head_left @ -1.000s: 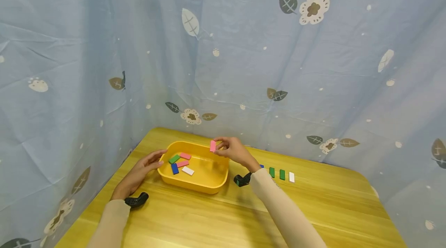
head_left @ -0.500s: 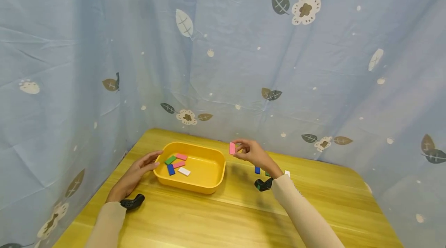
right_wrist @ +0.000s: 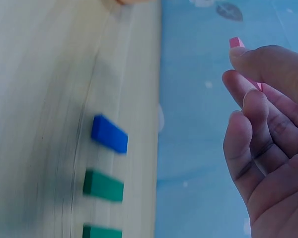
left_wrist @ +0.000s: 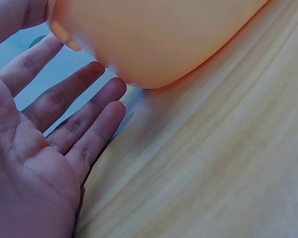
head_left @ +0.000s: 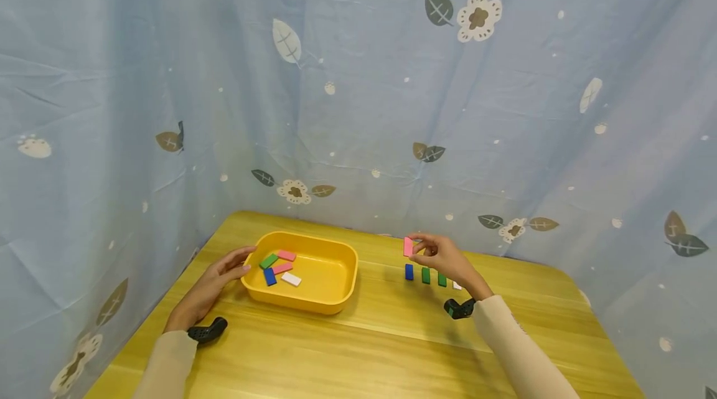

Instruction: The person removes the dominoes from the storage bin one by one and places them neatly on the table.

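Observation:
My right hand (head_left: 450,260) pinches a pink block (head_left: 408,246) between thumb and fingers, raised over the table beyond a blue block (head_left: 409,272). In the right wrist view, the thumb covers part of this pink block (right_wrist: 235,42), and the other fingers are bent. My left hand (head_left: 215,277) rests at the left end of the yellow tub (head_left: 305,307). The left wrist view has its nearly straight fingers (left_wrist: 64,96) against the tub's outer wall, with the thumb at the rim. Inside the tub lie two pink blocks, a green block (head_left: 269,261), a blue one and a white block (head_left: 291,279).
Two green blocks (head_left: 426,276) and a white block (head_left: 457,285), partly hidden by the right hand, continue the row from the blue block. The wooden table (head_left: 313,355) meets a blue patterned curtain (head_left: 358,75) at the back and left.
My right hand has carried the pink block rightward, from over the tub's right end to beyond the row of blocks. The left hand has stayed at the tub. The view has shifted slightly right.

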The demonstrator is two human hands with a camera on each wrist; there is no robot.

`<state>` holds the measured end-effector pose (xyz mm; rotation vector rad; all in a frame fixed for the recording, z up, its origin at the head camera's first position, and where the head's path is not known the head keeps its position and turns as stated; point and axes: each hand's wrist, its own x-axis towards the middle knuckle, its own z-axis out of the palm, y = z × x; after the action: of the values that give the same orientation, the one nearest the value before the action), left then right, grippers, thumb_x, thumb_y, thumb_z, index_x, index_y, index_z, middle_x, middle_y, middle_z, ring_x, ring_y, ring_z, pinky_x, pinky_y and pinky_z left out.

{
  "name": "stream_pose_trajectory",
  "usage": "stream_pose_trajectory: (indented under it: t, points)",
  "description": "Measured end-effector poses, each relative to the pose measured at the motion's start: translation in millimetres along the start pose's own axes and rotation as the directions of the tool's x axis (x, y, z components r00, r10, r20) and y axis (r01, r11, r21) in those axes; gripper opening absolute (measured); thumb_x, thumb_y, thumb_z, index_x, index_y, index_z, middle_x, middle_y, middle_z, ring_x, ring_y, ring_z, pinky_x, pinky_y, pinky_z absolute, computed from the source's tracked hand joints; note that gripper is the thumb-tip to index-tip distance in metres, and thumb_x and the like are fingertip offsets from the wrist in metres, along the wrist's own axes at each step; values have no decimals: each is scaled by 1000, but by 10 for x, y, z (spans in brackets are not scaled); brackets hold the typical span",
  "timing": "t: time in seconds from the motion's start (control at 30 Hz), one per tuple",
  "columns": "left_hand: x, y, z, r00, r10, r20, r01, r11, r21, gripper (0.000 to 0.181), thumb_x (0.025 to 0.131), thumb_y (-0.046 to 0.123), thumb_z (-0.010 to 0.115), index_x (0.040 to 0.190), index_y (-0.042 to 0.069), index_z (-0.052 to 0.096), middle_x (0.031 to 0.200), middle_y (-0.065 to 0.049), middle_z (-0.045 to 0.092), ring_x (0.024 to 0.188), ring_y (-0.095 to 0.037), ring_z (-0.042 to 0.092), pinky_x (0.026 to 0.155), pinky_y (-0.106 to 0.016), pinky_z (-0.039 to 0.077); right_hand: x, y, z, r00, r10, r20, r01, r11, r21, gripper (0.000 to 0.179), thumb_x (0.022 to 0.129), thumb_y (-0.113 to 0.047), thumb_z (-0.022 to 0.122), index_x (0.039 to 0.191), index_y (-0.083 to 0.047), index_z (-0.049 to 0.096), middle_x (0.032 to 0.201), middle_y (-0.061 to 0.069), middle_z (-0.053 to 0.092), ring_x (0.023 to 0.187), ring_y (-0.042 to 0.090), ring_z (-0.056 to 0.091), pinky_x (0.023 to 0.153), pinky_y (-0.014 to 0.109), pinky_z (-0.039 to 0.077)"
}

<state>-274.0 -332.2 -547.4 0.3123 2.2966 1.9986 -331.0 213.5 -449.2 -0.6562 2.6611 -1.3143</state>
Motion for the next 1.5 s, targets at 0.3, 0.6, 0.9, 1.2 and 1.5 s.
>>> stream_pose_trajectory:
  t: [0.3, 0.6, 0.9, 1.2, 1.5]
  points:
    - [-2, -5, 10, 1000, -17, 0, 17, 1000, 21, 57, 107, 34, 58, 159, 19, 40, 166, -12, 27, 153, -36, 19, 98, -7, 35, -272, 260, -205, 999, 21, -44, -22, 999, -44, 47, 96, -26, 76, 140, -17, 63, 104, 2, 73, 78, 35, 65, 65, 38, 53]
    - [11, 4, -2, 999, -32, -5, 33, 999, 34, 58, 107, 35, 57, 159, 18, 39, 167, -13, 26, 152, -36, 19, 97, -7, 35, -534, 499, -387, 994, 67, -85, -71, 997, -42, 51, 95, -26, 77, 142, -13, 61, 101, 3, 72, 83, 46, 65, 63, 43, 54]
    - [-14, 29, -8, 999, -39, -9, 39, 998, 47, 58, 107, 34, 57, 160, 17, 38, 167, -14, 25, 152, -36, 19, 96, -6, 35, -821, 767, -553, 988, 86, -125, -89, 996, -23, 50, 96, -22, 76, 142, -9, 61, 99, 9, 71, 82, 42, 64, 66, 38, 55]
    - [30, 72, 28, 998, -68, -11, 68, 997, 46, 61, 106, 36, 59, 160, 17, 38, 166, -13, 27, 153, -37, 17, 93, -5, 34, -1064, 1039, -677, 982, 132, -133, -136, 991, -16, 52, 96, -16, 75, 144, -2, 57, 100, 15, 72, 84, 33, 67, 71, 35, 57]
    - [21, 68, 34, 998, -60, 2, 60, 997, 44, 60, 107, 35, 57, 161, 18, 36, 168, -13, 24, 153, -37, 16, 94, -5, 34, -1080, 1196, -724, 977, 191, -97, -193, 981, -16, 53, 97, -15, 74, 145, -1, 56, 98, 12, 72, 79, 28, 64, 63, 31, 54]
